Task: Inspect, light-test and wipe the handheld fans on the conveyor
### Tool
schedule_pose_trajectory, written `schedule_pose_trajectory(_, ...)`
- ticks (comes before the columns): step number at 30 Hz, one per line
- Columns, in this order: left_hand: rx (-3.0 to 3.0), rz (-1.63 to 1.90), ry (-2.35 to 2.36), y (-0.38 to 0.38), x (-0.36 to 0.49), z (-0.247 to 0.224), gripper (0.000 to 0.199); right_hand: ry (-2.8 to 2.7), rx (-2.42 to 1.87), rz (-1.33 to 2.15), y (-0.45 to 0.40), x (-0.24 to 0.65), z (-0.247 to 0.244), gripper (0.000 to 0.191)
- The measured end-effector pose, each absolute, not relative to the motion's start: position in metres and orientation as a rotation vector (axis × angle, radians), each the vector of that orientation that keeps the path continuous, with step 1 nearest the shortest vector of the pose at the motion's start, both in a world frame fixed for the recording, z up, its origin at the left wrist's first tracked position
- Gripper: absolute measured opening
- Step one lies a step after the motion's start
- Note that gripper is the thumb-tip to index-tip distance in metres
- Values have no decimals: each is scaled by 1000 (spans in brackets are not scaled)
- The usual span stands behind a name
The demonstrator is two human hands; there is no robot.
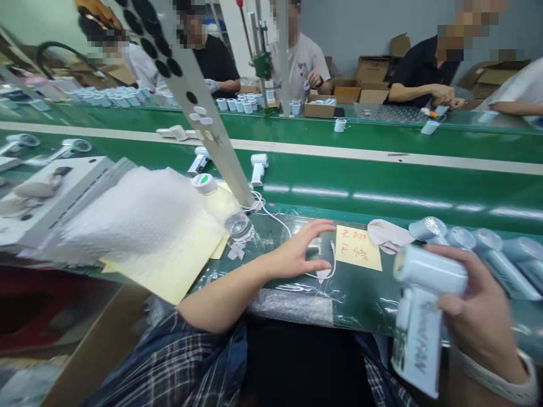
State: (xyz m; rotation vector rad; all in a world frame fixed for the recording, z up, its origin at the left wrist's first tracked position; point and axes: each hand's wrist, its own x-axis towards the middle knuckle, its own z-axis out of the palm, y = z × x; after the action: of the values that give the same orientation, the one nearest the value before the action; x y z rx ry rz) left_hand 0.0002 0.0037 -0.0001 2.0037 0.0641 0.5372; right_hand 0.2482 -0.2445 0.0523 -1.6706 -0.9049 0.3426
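Note:
My right hand (479, 305) is wrapped round the head of a light-blue handheld fan (424, 316), held up at the right with its lettered handle hanging down. My left hand (303, 249) rests on the bench with thumb and fingers apart, holding nothing. Beside its fingertips lies the end of a white cable (334, 254). A yellow note (358, 247) with red handwriting lies between my hands. Behind the held fan, several similar fans (487, 243) lie in a row, next to a white cloth (389, 234).
Bubble wrap (139, 209) and yellow papers (169, 271) cover the left side. A slanted metal post (212, 124) rises from the bench. Two fans lie on the green conveyor (314, 181). A clear jar (205, 183) stands near the post. Several people work across the line.

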Motion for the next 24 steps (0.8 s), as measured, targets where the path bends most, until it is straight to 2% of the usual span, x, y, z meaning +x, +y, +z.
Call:
schedule_pose_trajectory(2, 1951, 577, -110, 1, 5, -4, 117, -979, -1479, 538, -197, 217, 61, 80)
schedule_pose_trajectory(3, 1947, 600, -159, 0, 7, -5, 127, -1021, -1406, 650, -175, 203, 63, 80)
schedule_pose_trajectory(4, 1963, 627, -154, 0, 8, -6, 128, -1055, -1340, 734, -156, 190, 63, 80)
schedule_pose_trajectory(9, 2040, 686, 98, 5, 7, -6, 93, -984, -1280, 887, -116, 166, 44, 76)
schedule_pose_trajectory(11, 2037, 664, 104, 4, 6, -5, 90, -930, -1306, 893, -121, 166, 34, 80)
schedule_pose_trajectory(17, 2054, 760, 120, -3, 5, 0, 85, -949, -1366, 984, -144, 177, 18, 107)
schedule_pose_trajectory(19, 2132, 754, 172, -4, 2, 3, 82, -897, -1388, 1010, -146, 179, 17, 108)
schedule_pose_trajectory(24, 2291, 695, 199, -6, -4, 11, 76, -853, -1354, 1103, -145, 179, 21, 97)
